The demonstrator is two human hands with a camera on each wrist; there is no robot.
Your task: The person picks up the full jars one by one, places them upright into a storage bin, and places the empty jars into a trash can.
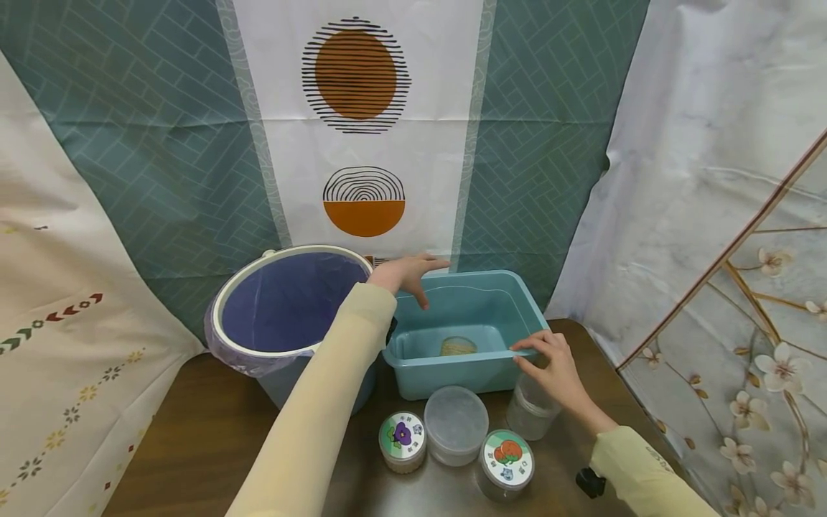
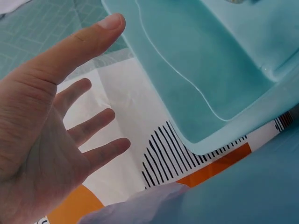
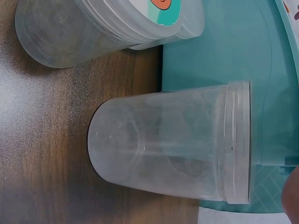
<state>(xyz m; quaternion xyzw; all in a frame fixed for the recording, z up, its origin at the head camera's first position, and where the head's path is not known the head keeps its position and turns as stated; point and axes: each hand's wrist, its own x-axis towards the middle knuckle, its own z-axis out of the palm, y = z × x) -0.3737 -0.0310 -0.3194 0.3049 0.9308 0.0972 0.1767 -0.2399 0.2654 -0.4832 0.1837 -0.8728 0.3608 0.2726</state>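
A light blue plastic basin (image 1: 452,370) stands at the back of the table. At its front right rim my right hand (image 1: 552,366) pinches the edge between fingers and thumb; the right wrist view shows only a bit of a finger (image 3: 292,196). Over the basin's back left corner is my left hand (image 1: 403,276), fingers spread; the left wrist view shows this hand (image 2: 56,126) holding nothing, beside the basin wall (image 2: 201,65). Inside the basin lies a small tan, round-ended thing (image 1: 459,346), its kind unclear. Below my right hand stands a clear plastic jar (image 3: 163,144).
Left of the basin is a bin (image 1: 222,327) lined with a purple bag. In front stand a jar with a purple flower lid (image 1: 403,438), a translucent lidded tub (image 1: 455,420) and a jar with an orange-red picture lid (image 1: 506,463). Patterned cloths (image 1: 549,108) hang behind.
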